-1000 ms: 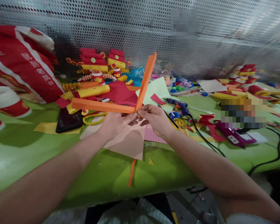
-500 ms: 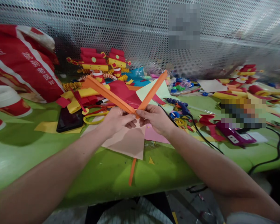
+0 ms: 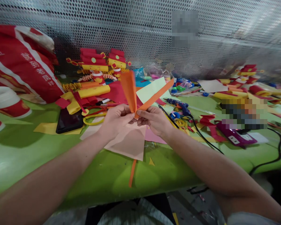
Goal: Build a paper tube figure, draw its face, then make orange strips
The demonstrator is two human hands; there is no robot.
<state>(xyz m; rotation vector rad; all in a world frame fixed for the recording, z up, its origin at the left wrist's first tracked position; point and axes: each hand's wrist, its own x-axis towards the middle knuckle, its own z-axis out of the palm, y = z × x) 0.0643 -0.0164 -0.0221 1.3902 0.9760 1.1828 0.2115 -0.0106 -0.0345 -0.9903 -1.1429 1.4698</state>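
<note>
Both hands pinch orange paper strips where they meet, above the green table (image 3: 91, 175). My left hand (image 3: 117, 120) is closed on the base of one orange paper strip (image 3: 129, 89), which stands nearly upright and is blurred at its top. My right hand (image 3: 155, 118) is closed on the other orange paper strip (image 3: 158, 96), which slants up to the right. Whether the two strips are one piece is hidden by the fingers. Under the hands lies a pale pink paper sheet (image 3: 128, 147). A thin orange strip (image 3: 132, 173) pokes out near the table edge.
Yellow-handled scissors (image 3: 93, 118) and a phone (image 3: 69, 120) lie to the left. A blue glue gun (image 3: 179, 104) with a cable is at right, near a purple device (image 3: 235, 134). Red and yellow paper figures (image 3: 93, 61), a red bag (image 3: 25, 62) and paper cups (image 3: 9, 101) stand behind.
The left orange strip has swung from slanting left to nearly upright. The right strip now leans lower to the right. Both hands stay pinched at the joint.
</note>
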